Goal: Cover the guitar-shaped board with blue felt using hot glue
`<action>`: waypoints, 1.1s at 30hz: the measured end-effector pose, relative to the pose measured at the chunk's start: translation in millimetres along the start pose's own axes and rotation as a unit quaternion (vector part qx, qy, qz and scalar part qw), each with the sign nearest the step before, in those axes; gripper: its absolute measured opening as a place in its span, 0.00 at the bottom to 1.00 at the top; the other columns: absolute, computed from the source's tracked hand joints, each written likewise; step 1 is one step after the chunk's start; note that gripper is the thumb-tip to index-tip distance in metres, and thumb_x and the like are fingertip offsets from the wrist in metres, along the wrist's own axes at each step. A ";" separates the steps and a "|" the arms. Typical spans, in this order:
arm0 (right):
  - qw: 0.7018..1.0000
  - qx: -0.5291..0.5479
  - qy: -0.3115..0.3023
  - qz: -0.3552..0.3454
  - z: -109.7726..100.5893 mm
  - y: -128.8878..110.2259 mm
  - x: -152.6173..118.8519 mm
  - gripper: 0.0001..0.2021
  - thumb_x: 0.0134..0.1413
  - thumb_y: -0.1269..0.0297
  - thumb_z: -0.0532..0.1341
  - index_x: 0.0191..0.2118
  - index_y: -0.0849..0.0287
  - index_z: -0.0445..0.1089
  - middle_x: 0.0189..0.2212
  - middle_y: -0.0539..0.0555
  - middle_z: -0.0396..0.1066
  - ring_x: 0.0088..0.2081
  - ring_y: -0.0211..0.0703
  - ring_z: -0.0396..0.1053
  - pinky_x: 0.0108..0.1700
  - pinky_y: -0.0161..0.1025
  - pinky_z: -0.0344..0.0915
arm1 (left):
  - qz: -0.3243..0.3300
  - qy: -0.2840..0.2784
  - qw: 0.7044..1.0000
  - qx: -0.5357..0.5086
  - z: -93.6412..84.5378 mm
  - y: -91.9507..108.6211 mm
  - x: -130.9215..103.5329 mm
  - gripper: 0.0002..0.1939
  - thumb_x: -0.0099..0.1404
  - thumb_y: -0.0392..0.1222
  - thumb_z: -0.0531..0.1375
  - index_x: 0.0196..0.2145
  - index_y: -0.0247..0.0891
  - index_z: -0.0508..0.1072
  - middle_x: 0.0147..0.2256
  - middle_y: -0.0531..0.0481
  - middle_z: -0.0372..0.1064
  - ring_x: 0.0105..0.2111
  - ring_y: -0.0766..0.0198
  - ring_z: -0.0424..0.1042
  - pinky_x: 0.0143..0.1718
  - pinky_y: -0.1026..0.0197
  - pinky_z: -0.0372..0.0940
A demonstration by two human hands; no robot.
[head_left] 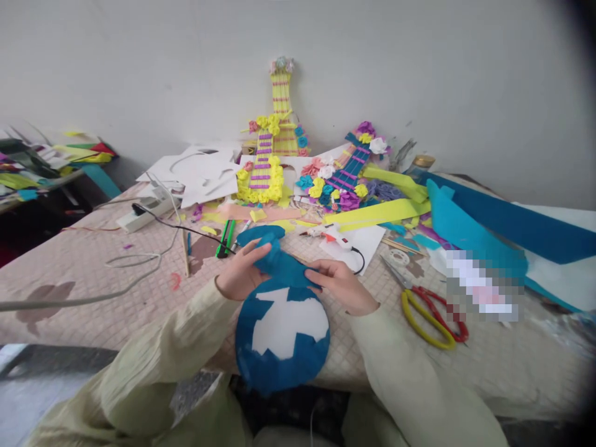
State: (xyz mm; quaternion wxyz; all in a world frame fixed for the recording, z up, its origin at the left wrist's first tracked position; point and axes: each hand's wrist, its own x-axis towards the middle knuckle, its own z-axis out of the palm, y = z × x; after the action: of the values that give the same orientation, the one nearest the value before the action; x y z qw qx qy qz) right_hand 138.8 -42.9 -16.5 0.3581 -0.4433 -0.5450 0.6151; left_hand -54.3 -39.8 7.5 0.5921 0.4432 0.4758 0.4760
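Observation:
A rounded white board (291,323) with blue paper wrapped over its edge lies at the table's front edge, its lower end past the edge. Blue crepe paper (285,267) covers the narrower part above it. My left hand (242,270) is closed on the blue paper at the upper left, thumb on top. My right hand (342,284) pinches the same paper from the right, between thumb and fingers. Another blue rounded end (261,233) shows just beyond my left hand.
Scissors (431,316) with yellow and red handles lie at the right. A glue gun (338,238), green cutter (226,239) and power strip (146,211) lie beyond my hands. Decorated paper guitars (267,161) stand near the wall; blue paper sheets (475,226) lie at the right.

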 end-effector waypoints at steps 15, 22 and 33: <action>0.964 -0.250 0.055 -0.076 15.4 40.4 -4.0 0.06 0.46 0.63 0.60 0.27 0.59 0.73 0.23 0.52 0.73 0.22 0.38 0.67 0.29 0.37 0.64 | 0.082 0.146 0.953 0.253 -76.7 -80.0 -37.5 0.16 0.46 0.48 0.66 0.30 0.35 0.71 0.28 0.49 0.70 0.24 0.67 0.68 0.22 0.66 0.62; 0.921 -0.351 0.078 -0.153 22.8 41.9 -3.5 0.08 0.48 0.66 0.57 0.25 0.58 0.73 0.22 0.51 0.70 0.25 0.39 0.65 0.30 0.37 0.60 | 0.089 0.153 0.944 0.280 -83.8 -78.9 -33.1 0.17 0.46 0.49 0.66 0.30 0.35 0.71 0.29 0.47 0.71 0.28 0.63 0.70 0.29 0.63 0.66; 0.903 -0.388 0.094 -0.157 20.5 55.9 4.0 0.04 0.48 0.66 0.59 0.26 0.58 0.69 0.20 0.48 0.67 0.23 0.36 0.62 0.28 0.34 0.58 | 0.078 0.125 0.938 0.315 -93.2 -75.7 -16.2 0.21 0.46 0.52 0.64 0.32 0.34 0.71 0.30 0.46 0.71 0.23 0.67 0.67 0.23 0.65 0.63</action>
State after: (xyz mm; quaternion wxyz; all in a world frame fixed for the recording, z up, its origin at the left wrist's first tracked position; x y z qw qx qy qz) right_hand 120.6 -54.8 -72.0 0.2987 -0.5116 -0.7670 0.2465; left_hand -136.9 -60.7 -78.6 0.3187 0.5797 0.6354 0.3983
